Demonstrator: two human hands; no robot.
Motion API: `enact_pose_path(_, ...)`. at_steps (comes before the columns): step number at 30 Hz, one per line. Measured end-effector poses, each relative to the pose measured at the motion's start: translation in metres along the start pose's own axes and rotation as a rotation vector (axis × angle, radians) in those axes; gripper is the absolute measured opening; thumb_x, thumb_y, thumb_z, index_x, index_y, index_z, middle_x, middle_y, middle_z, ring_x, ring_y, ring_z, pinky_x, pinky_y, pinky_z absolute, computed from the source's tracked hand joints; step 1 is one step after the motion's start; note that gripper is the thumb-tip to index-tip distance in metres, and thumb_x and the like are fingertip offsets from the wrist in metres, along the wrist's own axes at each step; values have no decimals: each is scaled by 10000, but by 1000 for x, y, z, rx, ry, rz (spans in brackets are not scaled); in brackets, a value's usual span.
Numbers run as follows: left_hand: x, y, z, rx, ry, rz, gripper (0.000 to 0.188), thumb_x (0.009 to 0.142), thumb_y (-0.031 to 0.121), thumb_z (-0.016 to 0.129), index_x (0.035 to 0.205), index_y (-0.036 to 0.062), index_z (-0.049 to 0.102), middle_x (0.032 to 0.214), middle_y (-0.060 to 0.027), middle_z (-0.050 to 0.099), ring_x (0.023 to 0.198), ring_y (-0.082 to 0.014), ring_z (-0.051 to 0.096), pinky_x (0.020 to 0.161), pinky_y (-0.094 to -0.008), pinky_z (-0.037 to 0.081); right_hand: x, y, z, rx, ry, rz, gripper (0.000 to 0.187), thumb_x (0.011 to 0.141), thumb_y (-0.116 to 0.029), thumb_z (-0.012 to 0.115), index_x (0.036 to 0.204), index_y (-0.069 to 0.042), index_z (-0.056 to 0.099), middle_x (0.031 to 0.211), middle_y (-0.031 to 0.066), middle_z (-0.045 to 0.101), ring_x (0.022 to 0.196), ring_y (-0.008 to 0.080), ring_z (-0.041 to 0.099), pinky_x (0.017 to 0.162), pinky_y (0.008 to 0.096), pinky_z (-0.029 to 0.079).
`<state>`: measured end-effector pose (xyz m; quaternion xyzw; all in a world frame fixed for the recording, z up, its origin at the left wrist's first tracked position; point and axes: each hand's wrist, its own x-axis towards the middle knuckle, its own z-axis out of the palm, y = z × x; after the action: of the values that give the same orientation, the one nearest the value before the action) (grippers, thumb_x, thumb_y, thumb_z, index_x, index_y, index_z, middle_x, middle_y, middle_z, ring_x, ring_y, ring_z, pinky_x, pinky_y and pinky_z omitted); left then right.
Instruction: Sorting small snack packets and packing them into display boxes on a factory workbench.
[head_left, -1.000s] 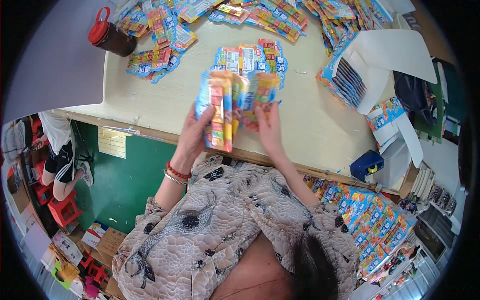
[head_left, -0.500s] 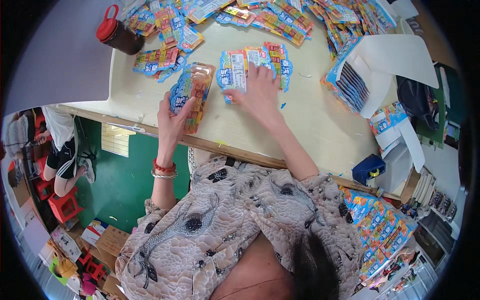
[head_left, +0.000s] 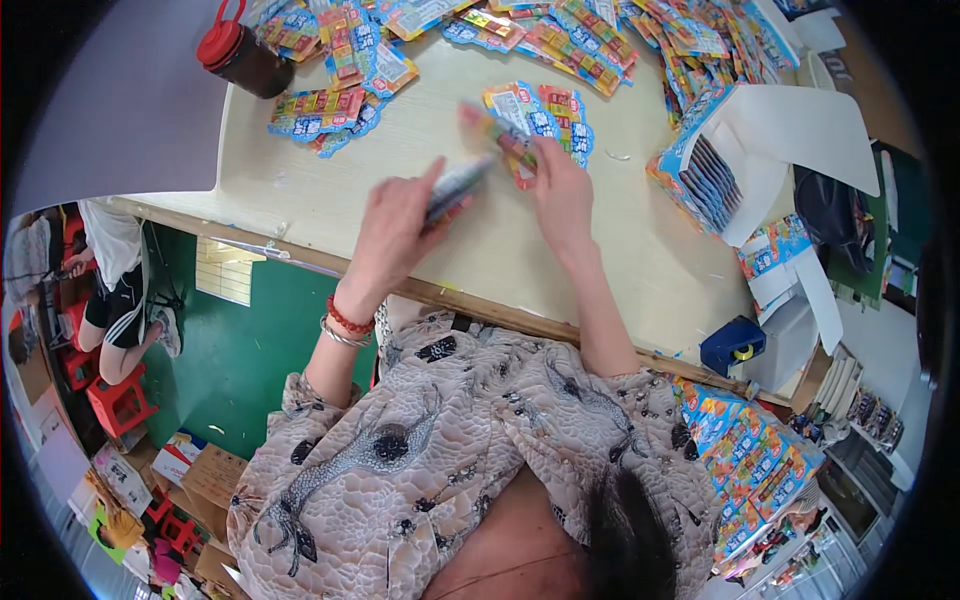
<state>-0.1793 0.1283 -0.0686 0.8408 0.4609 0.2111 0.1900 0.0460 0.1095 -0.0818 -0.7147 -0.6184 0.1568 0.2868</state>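
My left hand (head_left: 397, 235) holds a blurred bundle of colourful flat packets (head_left: 458, 185) edge-on above the pale table (head_left: 300, 190). My right hand (head_left: 560, 195) rests just right of it, its fingers on a small pile of similar packets (head_left: 545, 112) lying on the table. One packet (head_left: 500, 130) sticks out at my right fingertips, blurred. Red bead and metal bracelets sit on my left wrist (head_left: 345, 322).
Many more colourful packets (head_left: 560, 30) cover the far side of the table. A dark jar with a red lid (head_left: 238, 55) stands far left. An open white carton of packets (head_left: 720, 160) is at the right, a blue tape dispenser (head_left: 733, 345) at the near edge. Another person (head_left: 115, 290) sits on the left.
My left hand has swung its bundle of packets from upright at the left toward the middle, turned edge-on. My right hand stays on the pile on the table.
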Motion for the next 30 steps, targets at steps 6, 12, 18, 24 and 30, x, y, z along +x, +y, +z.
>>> enact_pose_path(6, 6, 6, -7, 240, 159, 277, 689, 692, 238, 792, 1304, 127, 497, 1020, -70, 589, 1047, -255, 547, 996, -442, 389, 15, -3, 5, 452, -290, -276, 187, 915, -74, 533, 1051, -23, 651, 856, 135, 664, 785, 270, 639, 706, 324, 488)
enact_pose_path(12, 4, -29, 10, -13, -142, 42, 814, 646, 247, 820, 1361, 126, 451, 1176, -104, 527, 1058, -277, 525, 902, -395, 454, 15, 8, 4, 243, -174, -151, 280, 912, -128, 557, 1172, -42, 613, 1089, 132, 630, 1011, 294, 585, 868, 358, 457)
enact_pose_path(18, 30, -22, -11, -44, -60, 215, 708, 687, 94, 759, 1328, 108, 458, 1113, -82, 562, 978, -282, 538, 808, -377, 500, 27, 39, -20, -212, -194, -217, 456, 887, -137, 581, 1335, -116, 503, 1345, 143, 486, 1267, 311, 441, 1068, 497, 337)
enact_pose_path(24, 27, -33, -24, -151, -330, 168, 657, 698, 33, 720, 1301, 147, 486, 1088, -69, 566, 982, -290, 527, 838, -374, 493, 26, 9, -46, -623, -591, -204, 493, 865, -166, 620, 1341, -164, 494, 1314, 146, 501, 1283, 305, 439, 1072, 568, 314)
enact_pose_path(30, 18, -23, -21, -171, -381, 316, 664, 652, 15, 735, 1272, 133, 530, 1116, -73, 573, 988, -292, 521, 879, -370, 476, 55, 20, -43, -412, -522, -88, 460, 795, -269, 705, 1178, -67, 550, 1203, 140, 543, 1120, 320, 520, 901, 455, 443)
